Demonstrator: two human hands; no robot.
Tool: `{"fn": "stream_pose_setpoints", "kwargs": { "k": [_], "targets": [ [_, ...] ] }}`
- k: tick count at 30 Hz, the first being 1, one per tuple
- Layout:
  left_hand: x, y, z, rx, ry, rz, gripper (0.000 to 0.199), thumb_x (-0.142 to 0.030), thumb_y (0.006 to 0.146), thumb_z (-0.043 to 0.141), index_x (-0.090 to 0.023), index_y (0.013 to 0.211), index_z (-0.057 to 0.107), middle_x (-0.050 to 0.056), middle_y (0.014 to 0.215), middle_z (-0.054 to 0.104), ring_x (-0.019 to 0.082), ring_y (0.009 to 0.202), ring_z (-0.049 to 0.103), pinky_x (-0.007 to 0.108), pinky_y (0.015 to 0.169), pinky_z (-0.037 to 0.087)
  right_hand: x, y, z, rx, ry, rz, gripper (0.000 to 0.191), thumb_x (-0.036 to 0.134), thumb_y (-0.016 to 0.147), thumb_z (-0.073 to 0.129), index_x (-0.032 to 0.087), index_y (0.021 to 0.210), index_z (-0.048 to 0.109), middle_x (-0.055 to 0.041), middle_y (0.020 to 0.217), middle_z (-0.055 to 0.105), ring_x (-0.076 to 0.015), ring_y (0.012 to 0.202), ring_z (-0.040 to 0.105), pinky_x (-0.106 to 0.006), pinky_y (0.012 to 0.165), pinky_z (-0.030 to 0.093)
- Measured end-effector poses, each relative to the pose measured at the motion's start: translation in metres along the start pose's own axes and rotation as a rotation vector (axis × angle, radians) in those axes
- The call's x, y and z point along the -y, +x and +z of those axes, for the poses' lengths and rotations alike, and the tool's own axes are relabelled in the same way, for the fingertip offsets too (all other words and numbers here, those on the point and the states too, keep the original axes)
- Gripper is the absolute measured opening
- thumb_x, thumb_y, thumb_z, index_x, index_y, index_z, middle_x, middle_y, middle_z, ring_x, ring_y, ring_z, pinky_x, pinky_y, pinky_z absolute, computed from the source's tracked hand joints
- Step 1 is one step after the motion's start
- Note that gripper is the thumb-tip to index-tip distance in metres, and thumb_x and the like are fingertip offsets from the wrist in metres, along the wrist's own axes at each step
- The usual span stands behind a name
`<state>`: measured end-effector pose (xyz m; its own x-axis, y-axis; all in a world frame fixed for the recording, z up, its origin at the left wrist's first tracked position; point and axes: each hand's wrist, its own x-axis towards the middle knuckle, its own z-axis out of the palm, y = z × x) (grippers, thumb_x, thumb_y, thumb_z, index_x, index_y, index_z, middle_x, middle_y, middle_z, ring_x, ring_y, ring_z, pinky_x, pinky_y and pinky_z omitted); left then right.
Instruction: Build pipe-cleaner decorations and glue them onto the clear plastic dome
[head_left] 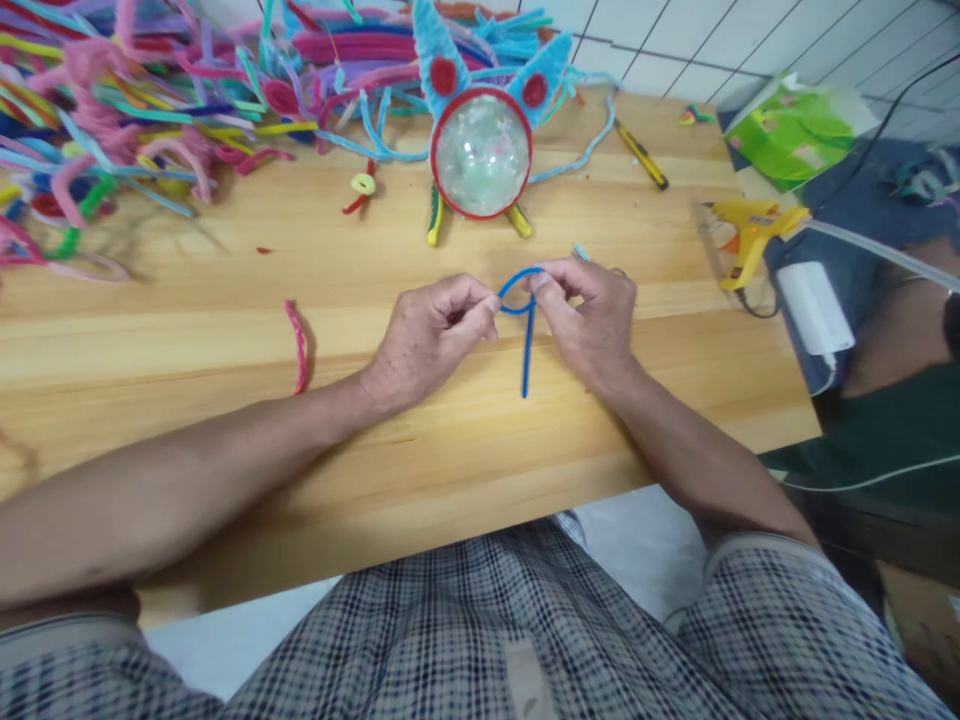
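A blue pipe cleaner is bent into a small loop with one straight end hanging down toward me. My left hand pinches the left side of the loop between thumb and fingertips. At the loop's upper right, my right hand is closed on the pipe cleaner with thumb and forefinger. Both hands are just above the wooden table. A short pink twisted strip lies left of my left hand. Beyond my hands stands a clear round ball with a red rim, topped by blue ears with red centres.
A heap of colourful pipe cleaners covers the far left. A yellow utility knife lies at the back right. The yellow glue gun and a white power block are by the right edge, near a green packet. Pliers handles show under the ball.
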<state>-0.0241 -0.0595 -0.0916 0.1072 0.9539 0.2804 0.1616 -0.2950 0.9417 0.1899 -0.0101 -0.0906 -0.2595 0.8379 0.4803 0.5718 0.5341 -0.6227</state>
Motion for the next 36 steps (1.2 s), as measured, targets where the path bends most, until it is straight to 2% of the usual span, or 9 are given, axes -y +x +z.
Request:
{"fn": "stream_pose_setpoints", "kwargs": {
  "k": [5, 7, 10, 14, 16, 19, 26, 31, 36],
  "targets": [
    [0.004, 0.004, 0.000, -0.062, -0.069, -0.074, 0.034, -0.042, 0.106, 0.073, -0.023, 0.078, 0.072, 0.000, 0.071, 0.073, 0.012, 0.056, 0.053, 0.028, 0.054, 0.042, -0.013, 0.002, 0.007, -0.083, 0.196, 0.033, 0.037, 0.061, 0.111, 0.058, 0.031, 0.129, 0.070, -0.0040, 0.104, 0.083, -0.0199, 0.082, 0.075, -0.036, 0.075, 0.063],
    [0.006, 0.005, 0.000, -0.081, -0.093, -0.094, 0.034, -0.042, 0.106, 0.074, -0.023, 0.078, 0.071, 0.000, 0.070, 0.072, 0.012, 0.054, 0.052, 0.028, 0.051, 0.041, -0.013, 0.003, 0.005, -0.106, 0.185, 0.008, 0.032, 0.057, 0.112, 0.056, 0.033, 0.129, 0.066, -0.0040, 0.109, 0.082, -0.0192, 0.080, 0.072, -0.037, 0.073, 0.063],
    [0.008, 0.007, 0.000, -0.106, -0.122, -0.115, 0.035, -0.043, 0.107, 0.074, -0.023, 0.078, 0.070, 0.001, 0.072, 0.073, 0.011, 0.053, 0.052, 0.028, 0.050, 0.043, -0.007, 0.004, -0.003, -0.116, 0.084, -0.114, 0.018, 0.041, 0.111, 0.056, 0.034, 0.124, 0.066, -0.0032, 0.106, 0.077, -0.0202, 0.081, 0.070, -0.040, 0.075, 0.064],
    [0.008, 0.011, -0.002, -0.110, -0.131, -0.139, 0.037, -0.048, 0.107, 0.075, -0.023, 0.080, 0.068, 0.001, 0.073, 0.075, 0.012, 0.053, 0.055, 0.029, 0.050, 0.046, 0.000, 0.003, -0.008, -0.079, -0.033, -0.332, 0.025, 0.024, 0.105, 0.058, 0.037, 0.123, 0.070, -0.0017, 0.090, 0.071, -0.0215, 0.079, 0.067, -0.041, 0.072, 0.062],
    [0.008, 0.011, -0.003, -0.108, -0.132, -0.142, 0.038, -0.050, 0.106, 0.075, -0.024, 0.080, 0.068, 0.001, 0.074, 0.076, 0.012, 0.053, 0.056, 0.029, 0.050, 0.046, -0.001, 0.003, -0.007, -0.035, -0.065, -0.322, 0.021, 0.029, 0.105, 0.062, 0.036, 0.121, 0.073, -0.0022, 0.093, 0.074, -0.0222, 0.078, 0.068, -0.042, 0.073, 0.063],
    [0.008, 0.011, -0.004, -0.095, -0.132, -0.137, 0.038, -0.052, 0.105, 0.076, -0.024, 0.081, 0.069, 0.001, 0.074, 0.077, 0.013, 0.054, 0.056, 0.029, 0.050, 0.046, -0.006, 0.004, -0.003, 0.045, -0.047, -0.218, 0.015, 0.041, 0.107, 0.068, 0.035, 0.117, 0.077, -0.0039, 0.100, 0.078, -0.0239, 0.085, 0.073, -0.046, 0.082, 0.066],
    [0.007, 0.011, -0.004, -0.079, -0.149, -0.127, 0.034, -0.045, 0.107, 0.075, -0.023, 0.082, 0.069, 0.000, 0.073, 0.075, 0.011, 0.053, 0.055, 0.028, 0.051, 0.046, -0.013, 0.005, -0.003, 0.096, -0.053, -0.130, 0.018, 0.052, 0.108, 0.071, 0.038, 0.117, 0.078, -0.0050, 0.108, 0.084, -0.0263, 0.103, 0.076, -0.046, 0.096, 0.066],
    [0.007, 0.011, -0.002, -0.096, -0.144, -0.159, 0.032, -0.039, 0.107, 0.074, -0.022, 0.080, 0.069, -0.001, 0.070, 0.073, 0.010, 0.053, 0.055, 0.026, 0.051, 0.044, -0.015, 0.002, -0.002, 0.099, -0.130, -0.243, 0.030, 0.055, 0.111, 0.066, 0.031, 0.123, 0.079, -0.0062, 0.110, 0.083, -0.0250, 0.095, 0.080, -0.043, 0.089, 0.067],
    [0.008, 0.010, -0.001, -0.088, -0.162, -0.129, 0.029, -0.034, 0.106, 0.075, -0.021, 0.080, 0.071, -0.002, 0.071, 0.073, 0.009, 0.052, 0.052, 0.025, 0.051, 0.045, -0.014, 0.000, 0.001, 0.054, -0.135, -0.283, 0.029, 0.052, 0.113, 0.064, 0.028, 0.113, 0.081, -0.0050, 0.103, 0.083, -0.0219, 0.089, 0.080, -0.038, 0.085, 0.066]
  ]
}}
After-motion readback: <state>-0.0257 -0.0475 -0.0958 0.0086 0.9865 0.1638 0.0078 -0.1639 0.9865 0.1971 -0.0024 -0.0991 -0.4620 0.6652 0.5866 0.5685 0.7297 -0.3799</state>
